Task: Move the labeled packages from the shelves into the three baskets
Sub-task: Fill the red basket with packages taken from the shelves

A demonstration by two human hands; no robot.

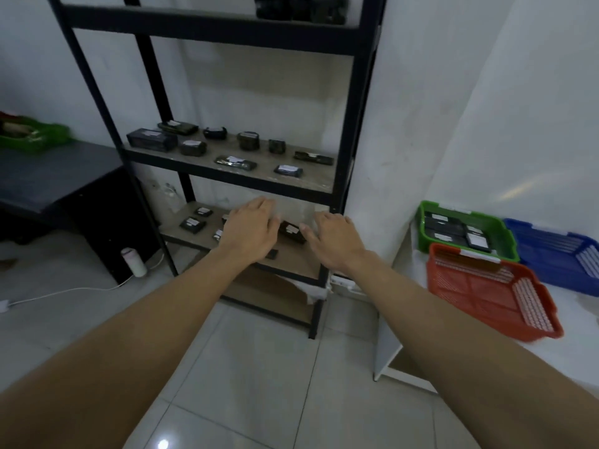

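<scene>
A black metal shelf unit (363,92) holds dark packages with white labels. Several lie on the middle shelf (301,183), among them a long box (151,140). More lie on the lower shelf (291,257), such as one at its left (193,224). My left hand (251,226) and my right hand (334,239) both reach over the lower shelf with fingers extended, holding nothing. A black labeled package (291,231) lies between them. At the right a green basket (421,222) holds several packages. The orange basket (486,286) and the blue basket (557,251) show no packages.
The baskets sit on a white table (577,322) at the right. A dark desk (55,186) at the left carries another green basket (35,136). A white bottle (133,262) and a white cable (71,291) lie on the tiled floor. Dark items (301,8) sit on the top shelf.
</scene>
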